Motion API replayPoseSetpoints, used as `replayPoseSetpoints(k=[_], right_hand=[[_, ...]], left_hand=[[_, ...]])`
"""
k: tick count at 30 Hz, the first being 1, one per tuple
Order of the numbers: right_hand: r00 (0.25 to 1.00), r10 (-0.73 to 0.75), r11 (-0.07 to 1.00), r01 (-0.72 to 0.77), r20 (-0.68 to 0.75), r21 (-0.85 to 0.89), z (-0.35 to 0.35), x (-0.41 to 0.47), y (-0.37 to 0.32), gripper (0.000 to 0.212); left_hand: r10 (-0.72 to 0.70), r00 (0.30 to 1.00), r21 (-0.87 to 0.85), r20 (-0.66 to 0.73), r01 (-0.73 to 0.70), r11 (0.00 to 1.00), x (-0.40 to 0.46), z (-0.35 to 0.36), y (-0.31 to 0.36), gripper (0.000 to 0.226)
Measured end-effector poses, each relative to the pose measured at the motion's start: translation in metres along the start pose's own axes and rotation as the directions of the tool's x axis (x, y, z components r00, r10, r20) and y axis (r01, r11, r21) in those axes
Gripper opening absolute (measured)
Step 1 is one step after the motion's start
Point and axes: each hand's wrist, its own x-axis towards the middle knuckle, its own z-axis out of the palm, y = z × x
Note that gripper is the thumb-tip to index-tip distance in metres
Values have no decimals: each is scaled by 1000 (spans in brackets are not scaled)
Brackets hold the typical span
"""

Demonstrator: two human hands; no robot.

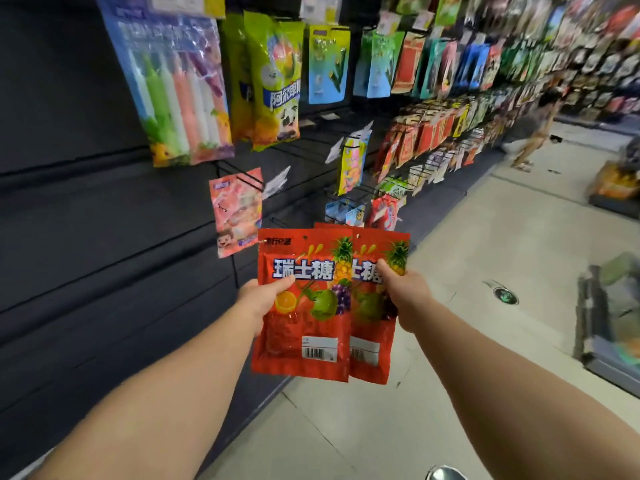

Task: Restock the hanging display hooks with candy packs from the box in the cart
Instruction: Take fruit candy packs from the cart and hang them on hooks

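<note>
I hold red fruit-candy packs upright in front of the dark display wall. My left hand (264, 295) grips the front red pack (304, 337) at its left edge. My right hand (405, 289) grips the overlapping rear red pack (372, 327) at its right edge. Just above the packs, black wire hooks (277, 221) stick out of the wall. A pink candy pack (235, 211) hangs on one hook up and to the left. The cart (609, 320) stands blurred at the right edge; its box is not clear to see.
A large pack of coloured sticks (180, 88) and green packs (273, 77) hang higher up. Several rows of hanging packs (450, 126) run down the aisle. A person (540, 129) stands far down the tiled floor, where a floor drain (505, 294) sits.
</note>
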Motion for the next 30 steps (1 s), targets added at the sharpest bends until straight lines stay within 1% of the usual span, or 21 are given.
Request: replayPoseSetpoints(k=[1,2,4,5,6,7,9,11,14,16,19,22,24,27,30], right_hand=[[1000,-2,1000,2,-10,16,-3,13,-5,29],[1000,2,999,-2,-15,33,-6,24,-10,29],[999,17,998,-16,-29,53,-14,46,-17,27],[999,18,998,-15,-38,64,-19,57,-20,25],[999,22,997,-19,-41,75,-25,68,-24,22],[999,26,996,-22,-45,90,-31,81,-27,19],[998,23,993,-17,-53,117,-46,108,-32,18],[997,18,991,-9,-70,132,-62,137,-37,18],[997,41,990,-32,-62,139,-88,184,-46,22],[998,47,989,-42,-37,142,-110,217,-54,24],[998,56,993,-56,-2,100,-149,266,-73,25],[999,47,995,-48,18,92,-188,313,-93,24],[999,46,995,-48,24,85,-207,343,-102,22],[999,42,997,-44,27,62,-224,379,-108,19],[997,55,997,-58,44,51,-233,417,-112,27]], left_hand=[[-6,1000,6,3,6,1000,13,9,7,40],[-16,1000,6,16,15,1000,25,19,12,48],[-41,999,-11,32,41,999,55,37,17,79],[-58,998,-7,35,58,998,70,48,18,90],[-67,997,-4,49,67,998,79,60,21,93],[-72,996,-4,60,72,997,87,73,25,91],[-68,995,8,72,68,998,94,101,35,71],[-63,997,21,51,62,998,109,129,37,52],[-45,999,20,-6,45,999,137,173,42,39],[-24,999,20,-26,24,1000,152,207,46,35],[3,998,58,-66,1,998,175,260,54,39],[41,997,93,-72,-34,995,198,312,61,30],[44,996,117,-73,-35,993,209,344,67,28],[43,995,140,-89,-30,990,226,377,75,16],[28,994,132,-108,-14,991,254,399,85,22]])
